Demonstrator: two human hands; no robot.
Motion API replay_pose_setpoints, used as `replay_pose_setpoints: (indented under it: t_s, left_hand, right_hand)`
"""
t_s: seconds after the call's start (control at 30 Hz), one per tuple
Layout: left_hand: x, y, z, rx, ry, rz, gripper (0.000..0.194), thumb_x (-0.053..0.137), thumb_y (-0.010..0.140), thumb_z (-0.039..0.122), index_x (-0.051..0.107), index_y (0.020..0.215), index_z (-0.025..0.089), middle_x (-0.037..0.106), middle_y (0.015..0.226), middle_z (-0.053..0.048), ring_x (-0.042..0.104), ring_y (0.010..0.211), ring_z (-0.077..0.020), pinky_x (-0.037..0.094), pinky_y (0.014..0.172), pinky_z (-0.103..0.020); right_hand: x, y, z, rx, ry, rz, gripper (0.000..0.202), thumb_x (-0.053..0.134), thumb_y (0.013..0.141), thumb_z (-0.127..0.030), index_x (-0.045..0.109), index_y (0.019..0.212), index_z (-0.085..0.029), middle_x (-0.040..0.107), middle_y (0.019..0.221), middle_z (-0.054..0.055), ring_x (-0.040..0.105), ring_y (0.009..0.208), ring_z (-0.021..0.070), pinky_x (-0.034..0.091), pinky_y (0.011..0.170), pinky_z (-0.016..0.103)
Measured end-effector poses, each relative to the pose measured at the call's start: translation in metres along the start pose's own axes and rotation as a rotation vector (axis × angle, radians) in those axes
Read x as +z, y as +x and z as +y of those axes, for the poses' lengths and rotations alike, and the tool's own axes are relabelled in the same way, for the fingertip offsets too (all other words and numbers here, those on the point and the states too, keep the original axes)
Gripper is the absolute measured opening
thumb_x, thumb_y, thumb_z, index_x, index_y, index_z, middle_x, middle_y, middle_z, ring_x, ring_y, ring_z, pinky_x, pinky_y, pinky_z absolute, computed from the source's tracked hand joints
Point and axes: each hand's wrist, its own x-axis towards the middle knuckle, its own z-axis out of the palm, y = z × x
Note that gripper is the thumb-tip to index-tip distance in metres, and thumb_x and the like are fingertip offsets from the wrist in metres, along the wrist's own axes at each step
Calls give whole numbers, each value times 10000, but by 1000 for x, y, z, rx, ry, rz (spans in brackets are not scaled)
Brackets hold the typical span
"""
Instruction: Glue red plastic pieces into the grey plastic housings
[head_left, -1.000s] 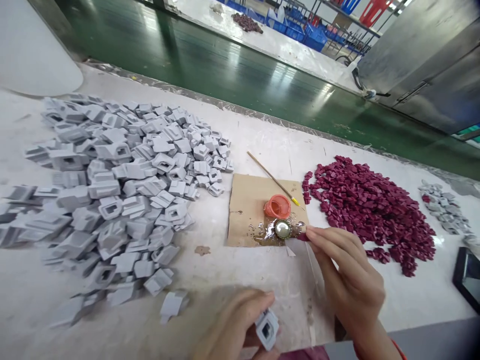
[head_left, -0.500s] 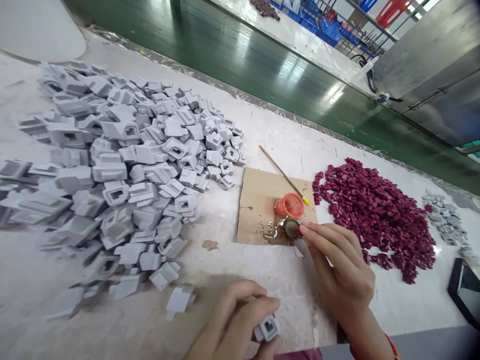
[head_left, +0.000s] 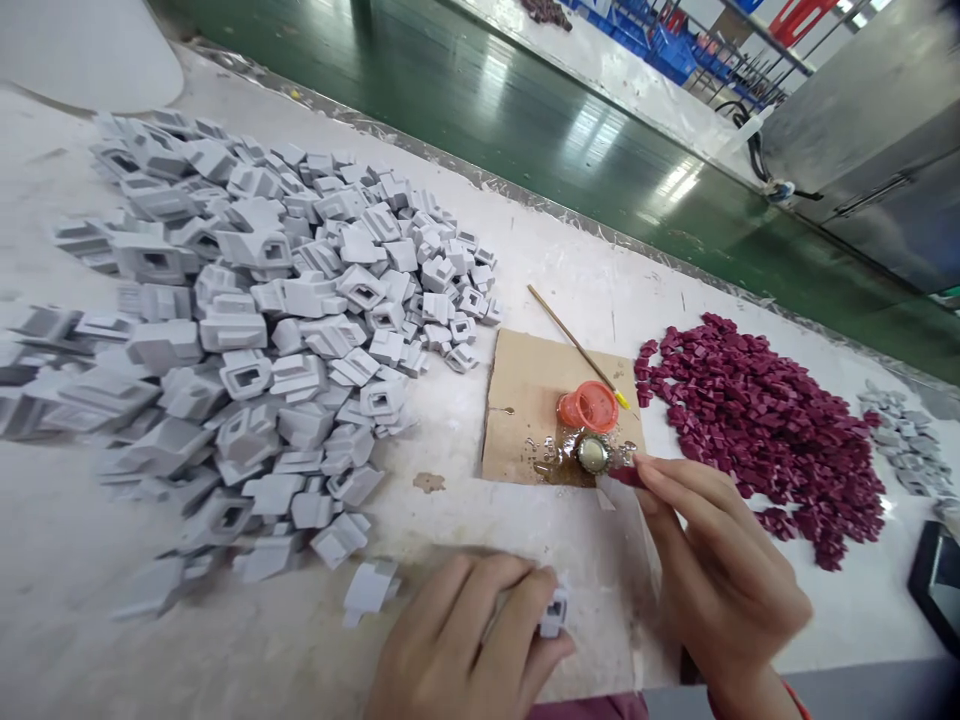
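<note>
Green belt (head_left: 525,130) gleaming up top, left hand (head_left: 469,630) gripping a gray block (head_left: 555,612), right hand (head_left: 724,560) pinching a maroon piece (head_left: 628,476) beside the cap (head_left: 592,455), seemingly needing steadiness.

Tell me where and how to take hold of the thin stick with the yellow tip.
Best pinch the stick across its bare half beyond the cardboard, coming from above with a fingertip on each long side. It is straight, slim and lies low, and its yellow end sits close beside the red cup, where fingers would likely be cramped.
</note>
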Motion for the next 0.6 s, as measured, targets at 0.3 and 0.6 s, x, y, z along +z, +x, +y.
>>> replay_pose_setpoints:
  t_s: [0.3,0.6]
  left_hand:
    - [10,-6,-1,-28,16,64,189,624,890,270,655,1063,202,695,882,-24,593,733,-174,477,681,-281]
    - [12,-7,0,-28,-3,68,204,515,948,255,674,1063,197,689,876,-34,587,748,-174,476,666,-290]
  right_hand:
    - [0,-42,-43,194,246,-108,389,570,798,11,629,1099,-229,657,956,55,633,842,200,557,657,339]
    - [5,-40,-41,78,243,-131,414,588,751,45,633,1092,-187,668,941,69,635,854,193,579,624,307]
